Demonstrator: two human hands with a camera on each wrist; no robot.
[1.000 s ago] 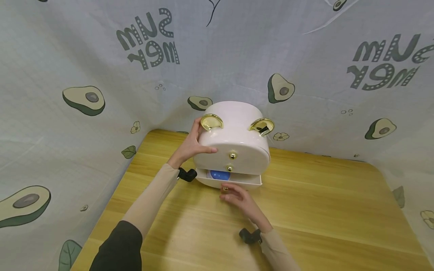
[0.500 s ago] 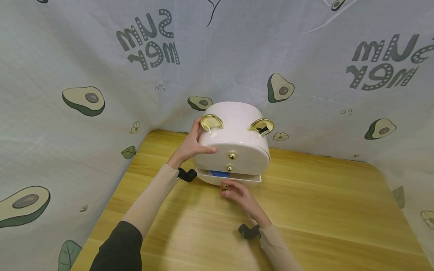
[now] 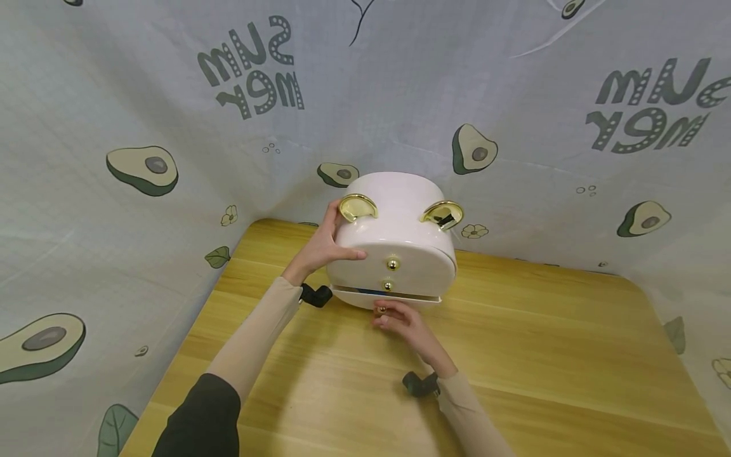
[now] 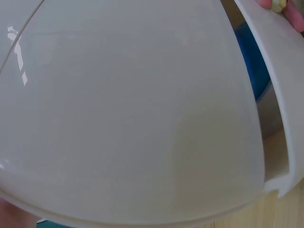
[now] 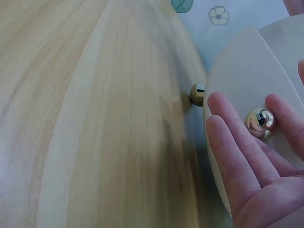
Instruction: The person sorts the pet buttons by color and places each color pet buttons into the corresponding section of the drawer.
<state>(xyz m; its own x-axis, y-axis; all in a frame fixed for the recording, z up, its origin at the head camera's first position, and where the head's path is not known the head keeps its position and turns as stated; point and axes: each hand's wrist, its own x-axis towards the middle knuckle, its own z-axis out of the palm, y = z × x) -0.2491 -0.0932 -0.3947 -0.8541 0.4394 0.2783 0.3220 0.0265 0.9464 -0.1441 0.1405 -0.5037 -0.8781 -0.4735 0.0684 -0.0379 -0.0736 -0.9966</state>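
Observation:
A white desktop drawer box [image 3: 400,216] with gold ear-shaped pieces stands at the back of the table. My left hand [image 3: 322,247] holds its left side, thumb over the front and fingers around the side. The bottom drawer [image 3: 354,299] sticks out slightly, leaving a narrow gap. A blue object [image 4: 254,61] shows through that gap in the left wrist view, mostly hidden. At the drawer front is my right hand [image 3: 408,327]. In the right wrist view its extended fingers [image 5: 237,142] lie against the front, around the gold knob [image 5: 260,123].
The wooden table [image 3: 542,355] extends to both sides and toward the front. Behind the box hangs a pale cloth [image 3: 400,95] printed with avocados and lettering. Two more gold knobs, an upper one [image 3: 393,264] and a lower one [image 3: 388,285], stick out above the drawer.
The bottom drawer has slid inward, and its gap has narrowed until the blue object is almost covered. My right hand moved inward with it. My left hand stayed on the box.

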